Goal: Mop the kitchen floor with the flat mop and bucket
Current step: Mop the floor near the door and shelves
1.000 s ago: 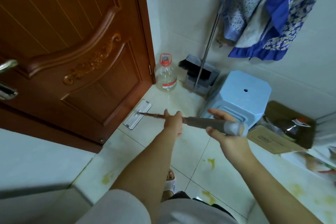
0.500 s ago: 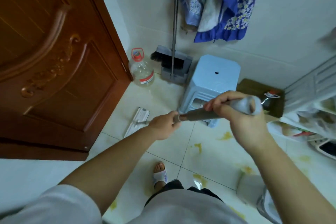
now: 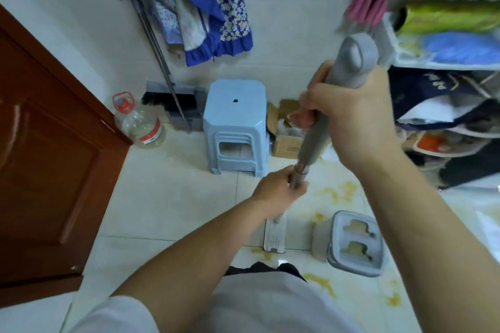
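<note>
Both hands hold the flat mop, now close to upright in front of me. My right hand point(image 3: 349, 116) grips the grey handle point(image 3: 351, 62) near its top. My left hand point(image 3: 281, 189) is closed around the metal pole just below the grey sleeve. The white mop head point(image 3: 275, 236) lies flat on the pale tiled floor point(image 3: 173, 197) near my feet, beside the grey mop bucket point(image 3: 354, 244), which stands to its right with two slots in its lid. Yellow stains point(image 3: 341, 192) mark the tiles around the mop head and bucket.
A brown wooden door point(image 3: 51, 157) fills the left. Against the back wall stand a clear bottle with a red cap point(image 3: 140, 124), a broom and dustpan point(image 3: 178, 105), a light blue stool point(image 3: 235, 127) and a cardboard box point(image 3: 286, 132). A crowded shelf rack point(image 3: 443, 89) is at right.
The mop swung from near the door to upright in front of me. Its head came back beside the bucket. My view turned right, and my right hand rose with the handle.
</note>
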`<state>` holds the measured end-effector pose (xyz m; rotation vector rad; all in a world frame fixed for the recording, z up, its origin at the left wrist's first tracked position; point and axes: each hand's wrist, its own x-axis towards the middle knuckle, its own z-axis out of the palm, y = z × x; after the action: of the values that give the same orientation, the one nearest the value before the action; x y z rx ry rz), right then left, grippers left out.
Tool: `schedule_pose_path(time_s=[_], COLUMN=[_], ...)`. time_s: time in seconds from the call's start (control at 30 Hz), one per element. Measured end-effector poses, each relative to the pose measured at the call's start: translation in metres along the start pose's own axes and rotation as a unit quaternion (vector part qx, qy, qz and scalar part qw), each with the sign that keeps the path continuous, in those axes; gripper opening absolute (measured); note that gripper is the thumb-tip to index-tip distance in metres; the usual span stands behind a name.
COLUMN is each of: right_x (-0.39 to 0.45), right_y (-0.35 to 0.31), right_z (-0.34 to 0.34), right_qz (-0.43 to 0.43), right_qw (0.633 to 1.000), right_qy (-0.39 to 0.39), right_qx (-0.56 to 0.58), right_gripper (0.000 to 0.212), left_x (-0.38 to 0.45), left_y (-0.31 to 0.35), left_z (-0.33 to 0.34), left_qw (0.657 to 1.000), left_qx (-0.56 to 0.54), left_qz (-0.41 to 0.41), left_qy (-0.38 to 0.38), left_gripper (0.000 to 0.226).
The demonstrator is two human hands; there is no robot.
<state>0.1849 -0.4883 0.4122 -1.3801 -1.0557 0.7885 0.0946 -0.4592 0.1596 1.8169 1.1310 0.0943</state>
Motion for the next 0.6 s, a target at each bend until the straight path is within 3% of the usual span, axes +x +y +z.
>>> schedule_pose_path(time_s=[0.17,0.3,0.47,0.6], right_x=[0.007,0.000,0.003,0.004], right_y=[0.010,0.017,0.029,0.068], right_z=[-0.012,0.018,0.093,0.177], right_qz=[-0.019,-0.070,-0.081,-0.028], right_qw=[0.996,0.992,0.977,0.956], right_qy=[0.062,0.051,0.016,-0.088], right_qx=[0.068,0.091,0.197,0.279], right_gripper=[0.022,0.014,0.018,0.016], left_x=[0.031,0.025,0.002,-0.024], left_y=[0.009,-0.021,-0.104,-0.208], left_z=[0.006,-0.010,-0.085,-0.166], left_qw=[0.998,0.996,0.998,0.996], left_qx=[-0.021,-0.063,-0.046,-0.017], left_qz=[-0.007,0.003,-0.018,-0.080], left_qy=[-0.060,-0.068,-0.029,0.029], left_gripper=[0.031,0.027,0.017,0.022])
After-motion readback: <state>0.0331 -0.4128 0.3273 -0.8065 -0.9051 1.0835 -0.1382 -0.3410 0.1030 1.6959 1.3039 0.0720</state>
